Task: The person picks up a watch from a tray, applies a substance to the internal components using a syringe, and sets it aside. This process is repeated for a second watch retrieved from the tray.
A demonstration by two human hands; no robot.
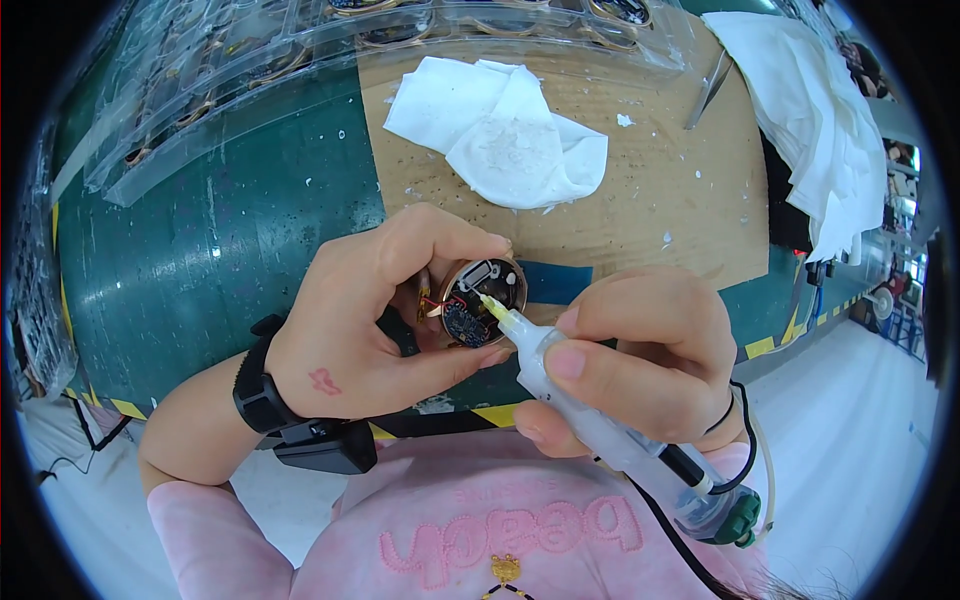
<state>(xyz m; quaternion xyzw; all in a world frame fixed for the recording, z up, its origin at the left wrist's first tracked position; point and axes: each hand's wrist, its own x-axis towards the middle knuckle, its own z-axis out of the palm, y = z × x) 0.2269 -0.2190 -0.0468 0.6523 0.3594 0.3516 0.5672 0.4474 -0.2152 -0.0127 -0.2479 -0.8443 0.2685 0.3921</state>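
Note:
Between the thumb and fingers of my left hand [370,320] is a round watch case [507,283] with a copper-coloured rim, its inside facing up. A dark circuit board, a pale rectangular part and red wires show in it. My right hand [650,350] is closed around a translucent glue syringe [600,430], held slanted like a pen. The syringe's yellowish fine tip [492,304] points into the case, over the board; whether it touches cannot be made out. A green cap with a thin hose sits at the syringe's rear end.
Under my hands lies a green work mat [270,190] with a brown cardboard sheet [660,200] on it. A crumpled white cloth [510,135] and tweezers [710,88] rest on the cardboard. Clear trays [250,70] with more round cases stand at the back; white cloths [825,120] hang at right.

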